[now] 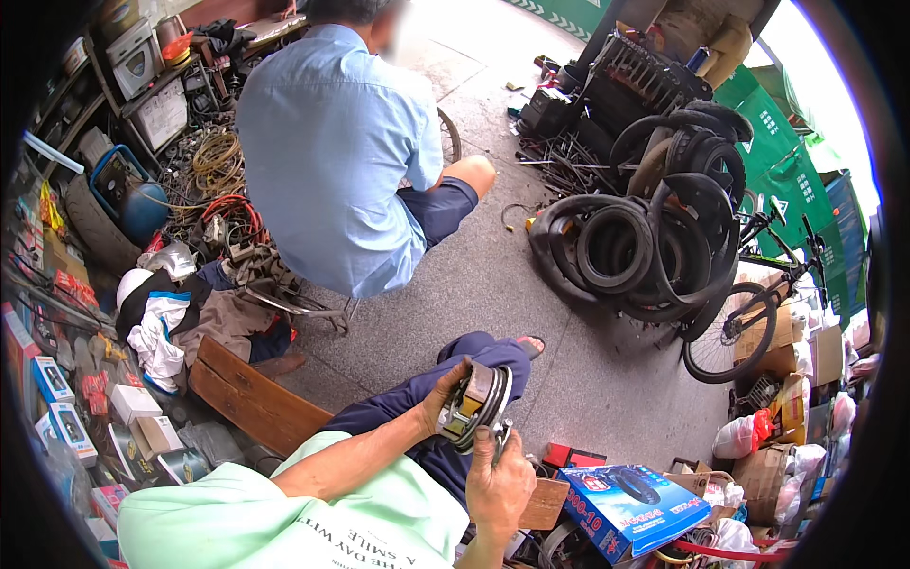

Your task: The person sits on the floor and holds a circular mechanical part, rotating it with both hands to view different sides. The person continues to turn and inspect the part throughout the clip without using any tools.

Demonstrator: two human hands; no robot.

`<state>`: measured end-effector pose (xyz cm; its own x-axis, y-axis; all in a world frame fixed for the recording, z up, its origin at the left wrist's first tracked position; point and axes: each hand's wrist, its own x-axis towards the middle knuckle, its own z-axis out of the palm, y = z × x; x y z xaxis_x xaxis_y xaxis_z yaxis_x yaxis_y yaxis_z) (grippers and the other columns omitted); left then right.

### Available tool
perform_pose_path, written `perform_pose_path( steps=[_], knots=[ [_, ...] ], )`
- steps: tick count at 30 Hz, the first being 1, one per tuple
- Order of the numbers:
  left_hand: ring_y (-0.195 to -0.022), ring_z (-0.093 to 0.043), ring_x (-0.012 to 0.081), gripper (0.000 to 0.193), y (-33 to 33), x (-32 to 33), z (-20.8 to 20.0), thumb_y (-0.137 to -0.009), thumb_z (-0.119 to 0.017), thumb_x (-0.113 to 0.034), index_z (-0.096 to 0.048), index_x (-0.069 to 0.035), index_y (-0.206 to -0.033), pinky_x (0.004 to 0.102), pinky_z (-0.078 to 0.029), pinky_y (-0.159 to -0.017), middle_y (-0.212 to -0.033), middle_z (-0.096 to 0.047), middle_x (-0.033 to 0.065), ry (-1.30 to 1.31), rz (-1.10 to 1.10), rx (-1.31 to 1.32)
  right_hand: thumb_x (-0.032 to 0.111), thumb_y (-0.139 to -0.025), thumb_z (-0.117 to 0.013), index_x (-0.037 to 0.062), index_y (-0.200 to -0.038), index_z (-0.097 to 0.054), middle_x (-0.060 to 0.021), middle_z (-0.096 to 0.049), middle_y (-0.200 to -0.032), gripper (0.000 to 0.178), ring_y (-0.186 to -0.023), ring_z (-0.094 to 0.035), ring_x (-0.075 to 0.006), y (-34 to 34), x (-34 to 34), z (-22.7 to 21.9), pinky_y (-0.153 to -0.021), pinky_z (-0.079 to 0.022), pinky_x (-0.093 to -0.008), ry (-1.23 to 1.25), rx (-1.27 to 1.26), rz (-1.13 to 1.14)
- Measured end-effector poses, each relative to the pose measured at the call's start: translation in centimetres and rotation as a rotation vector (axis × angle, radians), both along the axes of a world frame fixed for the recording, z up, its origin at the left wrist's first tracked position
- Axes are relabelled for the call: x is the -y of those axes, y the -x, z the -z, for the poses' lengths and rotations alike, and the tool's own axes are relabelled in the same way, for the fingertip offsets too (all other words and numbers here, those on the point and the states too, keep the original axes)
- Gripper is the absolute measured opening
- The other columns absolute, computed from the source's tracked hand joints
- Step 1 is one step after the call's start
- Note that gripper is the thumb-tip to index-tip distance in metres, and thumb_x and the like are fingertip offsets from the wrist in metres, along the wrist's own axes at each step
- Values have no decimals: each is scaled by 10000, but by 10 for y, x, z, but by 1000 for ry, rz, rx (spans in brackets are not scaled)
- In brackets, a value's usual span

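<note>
Over my lap is a round metal drum brake assembly (477,406) with a black rim and curved shoes inside. My left hand (444,394) is closed round its left side, the fingers partly hidden behind it. At its lower right edge, my right hand (502,479) is closed with the thumb up, against a small metal lever (503,432) that sticks out from the brake. Whether that lever is part of the brake or a separate tool, I cannot tell. Dark blue trousers (379,427) cover my legs beneath it.
Ahead, a person in a light blue shirt (332,161) sits facing away beside a wheel. Stacked tyres (614,248) and a bicycle (749,322) stand right. A wooden bench (248,398) lies left, a blue box (633,507) near my right hand. Shelves and cables crowd the left.
</note>
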<state>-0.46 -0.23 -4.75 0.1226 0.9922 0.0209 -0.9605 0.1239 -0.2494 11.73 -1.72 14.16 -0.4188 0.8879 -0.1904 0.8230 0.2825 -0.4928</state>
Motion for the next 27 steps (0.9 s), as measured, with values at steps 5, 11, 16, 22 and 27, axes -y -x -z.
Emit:
perform_pose_path(
  steps=[5, 11, 16, 22, 27],
  knots=[
    [-954, -658, 300, 633, 3, -4, 11, -867, -569, -624, -604, -69, -1170, 453, -590, -793, -1058, -636, 192, -48, -63, 35, 568, -955, -464, -120, -1143, -564, -240, -650, -734, 720, -681, -660, -413, 12, 8, 13, -601, -480, -461, -93, -158, 55],
    [-981, -509, 225, 650, 7, -7, 3, -852, -573, -647, -578, -43, -1092, 410, -566, -837, -964, -547, 84, -89, -168, -126, 544, -936, -525, -70, -1279, -482, -196, -672, -731, 705, -556, -664, -347, 13, 4, 56, -473, -487, -396, -293, -360, -35],
    [-941, -571, 232, 684, 11, -7, 8, -840, -551, -684, -575, -49, -1093, 428, -595, -800, -949, -551, 78, -170, -110, -100, 570, -946, -488, -44, -1317, -457, -191, -700, -870, 718, -711, -706, -340, 10, -5, 72, -560, -516, -381, -268, -462, -91],
    [-948, -632, 251, 588, 6, -2, -2, -885, -548, -612, -627, -68, -1091, 417, -590, -810, -994, -649, 104, 49, -168, -69, 550, -952, -490, -40, -1341, -437, -190, -703, -893, 709, -687, -703, -333, 13, -13, 84, -551, -523, -369, -295, -558, -126],
    [-798, -711, 243, 535, 4, 1, -13, -883, -575, -589, -680, -93, -1054, 401, -607, -739, -930, -721, 107, 114, -169, -38, 502, -978, -474, -37, -1313, -464, -202, -699, -906, 634, -762, -703, -367, 22, -10, 60, -608, -523, -406, -164, -417, -66]
  ],
)
